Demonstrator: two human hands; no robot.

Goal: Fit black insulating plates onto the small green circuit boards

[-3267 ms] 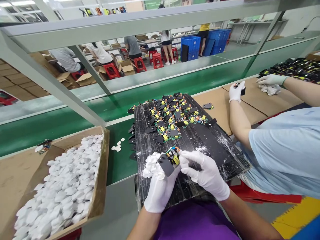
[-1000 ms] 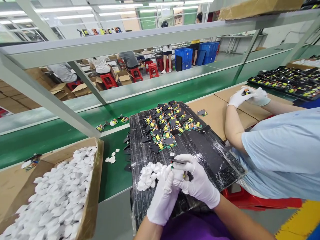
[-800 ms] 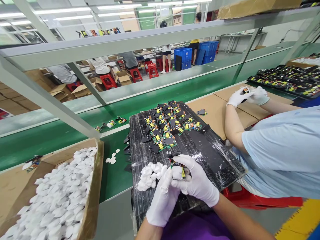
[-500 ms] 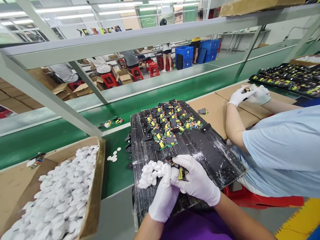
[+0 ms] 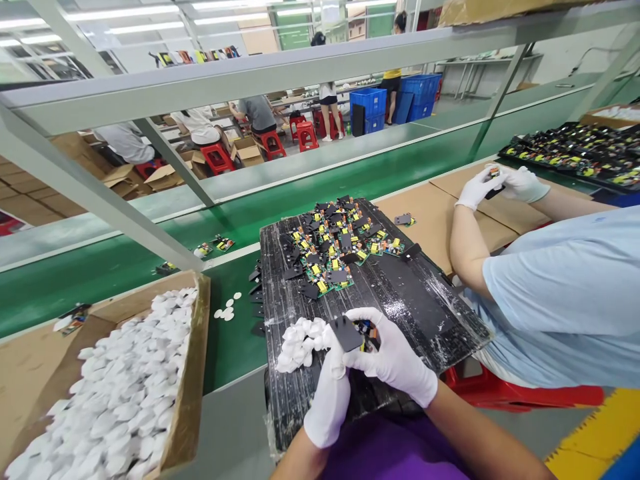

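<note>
White gloves cover both my hands. My right hand (image 5: pixel 393 353) grips a circuit board (image 5: pixel 369 333) with a black plate (image 5: pixel 346 333) at its left end. My left hand (image 5: pixel 330 390) is closed beneath the plate, its fingers at a small white disc (image 5: pixel 337 365); the plate partly hides the fingertips. Left of the hands, a heap of white pieces (image 5: pixel 300 343) lies on the black taped board (image 5: pixel 390 293). Beyond them on the same surface is a pile of circuit boards (image 5: pixel 333 243) with black plates and yellow parts.
A cardboard box (image 5: pixel 200 340) full of white pieces stands at the left. White discs (image 5: pixel 228 312) and a few circuit boards lie on the green belt (image 5: pixel 280 200). At the right, a person in a light-blue shirt (image 5: pixel 560 293) holds a part in gloved hands. A metal frame (image 5: pixel 115 200) crosses above.
The held board has turned, so its black plate now faces up between my hands. My left hand has shifted slightly down. Small boards on the belt have moved left.
</note>
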